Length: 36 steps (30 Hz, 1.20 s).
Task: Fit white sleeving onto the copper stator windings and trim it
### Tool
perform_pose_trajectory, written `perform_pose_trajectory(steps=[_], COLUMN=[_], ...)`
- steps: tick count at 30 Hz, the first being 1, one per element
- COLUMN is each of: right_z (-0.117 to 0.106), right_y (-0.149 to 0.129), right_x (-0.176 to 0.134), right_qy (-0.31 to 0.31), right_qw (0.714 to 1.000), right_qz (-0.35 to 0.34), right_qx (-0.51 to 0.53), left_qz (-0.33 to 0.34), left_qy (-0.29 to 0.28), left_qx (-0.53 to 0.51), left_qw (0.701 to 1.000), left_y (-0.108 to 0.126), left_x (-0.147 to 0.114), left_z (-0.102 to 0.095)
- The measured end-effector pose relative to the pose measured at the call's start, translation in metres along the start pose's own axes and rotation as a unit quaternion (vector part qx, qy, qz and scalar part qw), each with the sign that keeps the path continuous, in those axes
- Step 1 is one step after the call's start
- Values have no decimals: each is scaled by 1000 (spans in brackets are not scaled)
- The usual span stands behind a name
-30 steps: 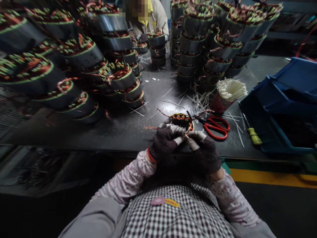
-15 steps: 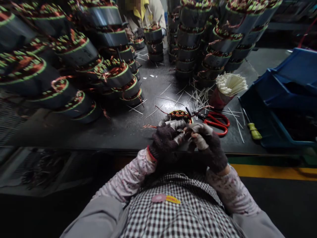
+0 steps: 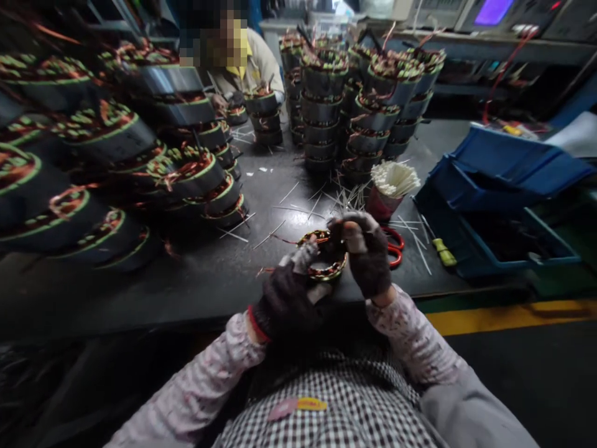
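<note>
A small motor stator (image 3: 330, 272) with copper windings and a yellow-green rim sits near the table's front edge. My left hand (image 3: 289, 289), in a dark glove with whitish wrapped fingertips, grips its left side, fingers over the rim. Above the stator's right edge is my right hand (image 3: 366, 252), its fingers closed in a pinch; whatever lies between them is too small to make out. Thin copper leads stick out to the left of the stator. Red-handled scissors (image 3: 395, 247) lie just beyond my right hand, partly hidden by it.
Tall stacks of stators (image 3: 186, 174) stand left, with more stacks (image 3: 321, 118) at the back. White sticks (image 3: 422, 255) lie scattered near a cup (image 3: 385, 202) full of them. A screwdriver (image 3: 445, 252) lies beside blue bins (image 3: 504, 264). Another person (image 3: 261, 59) sits across the table.
My hands have moved apart; the right has risen away from the left. The left now rests on the stator, which shows more fully. The camera view has shifted up and right.
</note>
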State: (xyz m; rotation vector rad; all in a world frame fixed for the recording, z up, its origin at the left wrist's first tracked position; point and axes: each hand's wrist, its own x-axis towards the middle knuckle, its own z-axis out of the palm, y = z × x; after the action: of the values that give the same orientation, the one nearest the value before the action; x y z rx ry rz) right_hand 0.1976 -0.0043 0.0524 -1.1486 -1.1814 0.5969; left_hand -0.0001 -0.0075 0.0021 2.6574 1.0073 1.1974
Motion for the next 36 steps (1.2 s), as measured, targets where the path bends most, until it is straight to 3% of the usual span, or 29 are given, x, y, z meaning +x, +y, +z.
perform_pose_trajectory(steps=[4, 6, 10, 15, 18, 20, 22, 24, 27, 31, 36], right_z=[-63, -83, -83, -74, -79, -81, -79, -74, -68, -76, -95], right_y=[28, 42, 66, 80, 71, 56, 39, 25, 20, 29, 42], right_x=[28, 43, 70, 84, 72, 47, 13, -20, -46, -38, -29], right_qy=[159, 207, 213, 219, 238, 270, 302, 317, 316, 317, 298], right_qw=[985, 969, 941, 940, 938, 928, 911, 904, 924, 943, 949], right_qz=[5, -6, -19, -67, -93, -137, -205, -231, -159, -17, 71], right_qx=[-66, -134, -261, -254, -236, -218, -191, -170, -147, -96, -76], left_qz=[157, 176, 156, 102, 74, 45, 20, 1, -20, -7, 12], left_qy=[-61, -85, -131, -113, -133, -126, -91, -47, -45, -94, -40], left_qx=[15, 16, 6, -35, -33, -33, -38, -36, -22, -21, 9], left_qw=[986, 981, 979, 988, 988, 990, 995, 998, 999, 995, 999], left_y=[-29, -28, -5, 5, 5, 8, 12, 17, 21, 20, 21], left_x=[15, 26, 38, 30, 25, 22, 19, 16, 13, 14, 13], left_z=[-14, -13, -2, 1, 0, 3, 10, 17, 20, 16, 23])
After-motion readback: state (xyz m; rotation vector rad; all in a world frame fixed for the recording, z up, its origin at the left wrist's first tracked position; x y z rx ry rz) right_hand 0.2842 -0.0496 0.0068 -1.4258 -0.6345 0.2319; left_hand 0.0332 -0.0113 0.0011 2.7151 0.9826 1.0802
